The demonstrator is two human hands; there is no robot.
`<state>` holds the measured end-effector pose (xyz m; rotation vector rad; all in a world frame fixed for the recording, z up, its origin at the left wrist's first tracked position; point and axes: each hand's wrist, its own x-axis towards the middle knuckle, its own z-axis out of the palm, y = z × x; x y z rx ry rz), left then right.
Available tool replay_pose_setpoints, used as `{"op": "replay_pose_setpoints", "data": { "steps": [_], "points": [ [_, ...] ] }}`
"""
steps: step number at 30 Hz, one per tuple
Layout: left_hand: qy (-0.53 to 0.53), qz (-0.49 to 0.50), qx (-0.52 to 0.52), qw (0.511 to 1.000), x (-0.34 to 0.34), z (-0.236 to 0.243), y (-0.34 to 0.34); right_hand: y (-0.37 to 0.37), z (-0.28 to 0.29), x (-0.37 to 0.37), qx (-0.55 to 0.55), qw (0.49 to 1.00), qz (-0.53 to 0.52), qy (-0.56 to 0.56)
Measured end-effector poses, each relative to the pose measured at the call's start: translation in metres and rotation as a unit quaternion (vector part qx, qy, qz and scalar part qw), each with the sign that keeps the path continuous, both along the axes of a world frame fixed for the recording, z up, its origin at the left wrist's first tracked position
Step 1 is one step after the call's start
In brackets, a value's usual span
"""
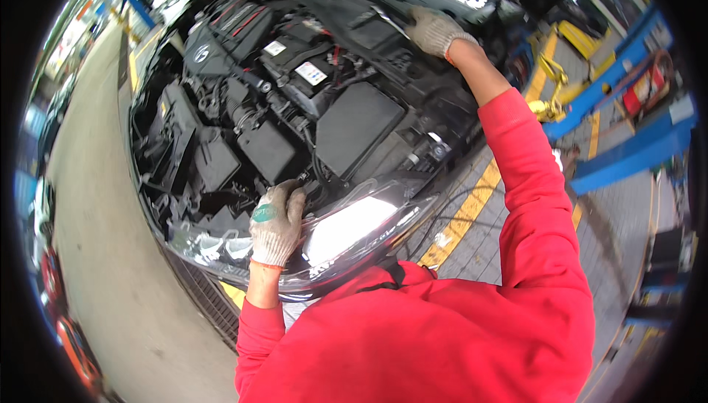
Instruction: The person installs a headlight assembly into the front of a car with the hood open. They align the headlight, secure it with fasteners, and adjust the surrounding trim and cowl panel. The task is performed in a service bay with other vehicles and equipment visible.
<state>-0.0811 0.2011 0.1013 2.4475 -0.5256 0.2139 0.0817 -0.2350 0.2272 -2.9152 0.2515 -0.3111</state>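
Observation:
My left hand [277, 215], in a pale knitted glove, rests on the inner edge of the clear headlight [346, 230] at the front of a car. Its fingers reach over toward the engine bay, and the fingertips are partly lost against dark parts. At the far right side of the bay, my right hand [436, 32], gloved too, is closed around one end of a slim, shiny metal tool [391, 22]. The tool slants up and left over black trim; its exact kind is unclear. Between my hands lies a flat black cover [359, 127].
The battery [302, 71] with white labels sits mid-bay, beside the engine cover [228, 38]. Blue lift arms [627, 156] and a yellow lift part [553, 101] stand at the right. A floor grate [203, 292] runs along the left. Other cars line the far left.

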Motion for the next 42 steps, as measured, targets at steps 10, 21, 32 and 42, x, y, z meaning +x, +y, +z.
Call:
{"op": "replay_pose_setpoints", "data": {
  "steps": [10, 21, 32, 42],
  "points": [
    [0.061, -0.021, 0.087, 0.994, -0.003, -0.035, 0.018, -0.068, -0.092, 0.167, -0.192, 0.978, 0.07, 0.049],
    [0.026, 0.086, -0.047, 0.995, 0.013, -0.066, -0.01, -0.143, -0.073, 0.221, -0.324, 0.937, 0.084, 0.1],
    [-0.126, 0.012, 0.007, 0.992, -0.006, -0.065, 0.007, -0.13, -0.068, 0.217, -0.576, 0.787, 0.216, 0.055],
    [-0.043, 0.059, -0.028, 0.997, -0.002, -0.027, 0.015, 0.065, 0.049, 0.154, 0.186, 0.976, 0.055, -0.1]
  ]
}}
